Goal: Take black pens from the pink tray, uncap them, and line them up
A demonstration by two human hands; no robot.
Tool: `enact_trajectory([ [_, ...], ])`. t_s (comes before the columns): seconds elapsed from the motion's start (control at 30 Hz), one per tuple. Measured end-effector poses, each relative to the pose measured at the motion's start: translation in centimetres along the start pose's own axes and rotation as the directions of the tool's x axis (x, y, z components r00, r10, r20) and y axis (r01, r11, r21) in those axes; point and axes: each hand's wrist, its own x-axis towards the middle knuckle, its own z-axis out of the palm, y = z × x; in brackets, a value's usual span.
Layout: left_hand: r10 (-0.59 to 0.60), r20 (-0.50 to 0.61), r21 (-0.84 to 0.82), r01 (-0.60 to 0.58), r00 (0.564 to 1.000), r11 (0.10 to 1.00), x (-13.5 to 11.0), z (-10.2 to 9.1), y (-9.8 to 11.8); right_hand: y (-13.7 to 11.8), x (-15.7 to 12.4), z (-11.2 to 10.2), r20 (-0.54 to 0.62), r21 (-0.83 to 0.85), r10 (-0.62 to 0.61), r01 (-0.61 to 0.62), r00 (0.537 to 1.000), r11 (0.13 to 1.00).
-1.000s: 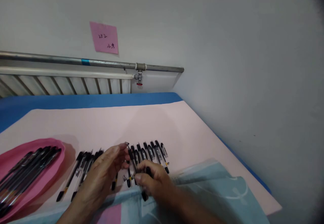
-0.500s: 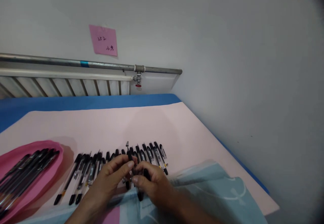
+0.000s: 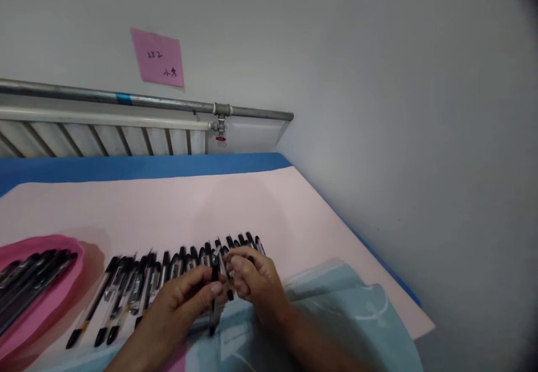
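Observation:
Thumb and fingers of my left hand (image 3: 189, 296) pinch a pen (image 3: 213, 288), its dark body running down toward the blue cloth. Close beside it, my right hand (image 3: 254, 277) is closed, its fingers curled together. A small black end (image 3: 251, 259) pokes out above those fingers; the rest of it is hidden. Behind both hands lies a row of clear-barrelled pens (image 3: 143, 282) with black caps and tips, side by side. The hands cover part of the row.
A pink tray (image 3: 75, 254) with several black pens stands at the left. Light blue patterned cloth (image 3: 348, 305) lies at the front. The pink tabletop (image 3: 168, 209) has a blue border; behind are a radiator (image 3: 105, 136), a valve (image 3: 221, 131) and a white wall.
My right hand has turned and lifted slightly away from the pen in my left hand. The pen now hangs more upright. The whole view has shifted a little.

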Motion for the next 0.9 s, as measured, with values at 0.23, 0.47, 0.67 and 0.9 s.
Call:
enact_trajectory([
  [0.23,0.034,0.028,0.077,-0.036,0.999,0.996,0.2,0.5,0.0,-1.0,0.1,0.2,0.05,-0.015,-0.04,0.041,0.998,0.999],
  [0.47,0.048,0.038,0.091,-0.051,0.998,0.995,0.3,0.6,0.0,-1.8,0.5,0.7,0.016,0.011,-0.037,0.037,0.999,0.999],
  [0.67,0.048,0.025,0.041,-0.049,0.999,0.998,0.3,0.7,-0.2,-1.8,0.6,0.3,0.031,-0.112,-0.063,0.066,0.998,0.992],
  [0.9,0.072,0.01,0.025,-0.072,0.997,0.997,0.5,1.5,0.0,-2.0,0.8,0.0,0.006,-0.088,-0.069,0.07,0.998,0.994],
])
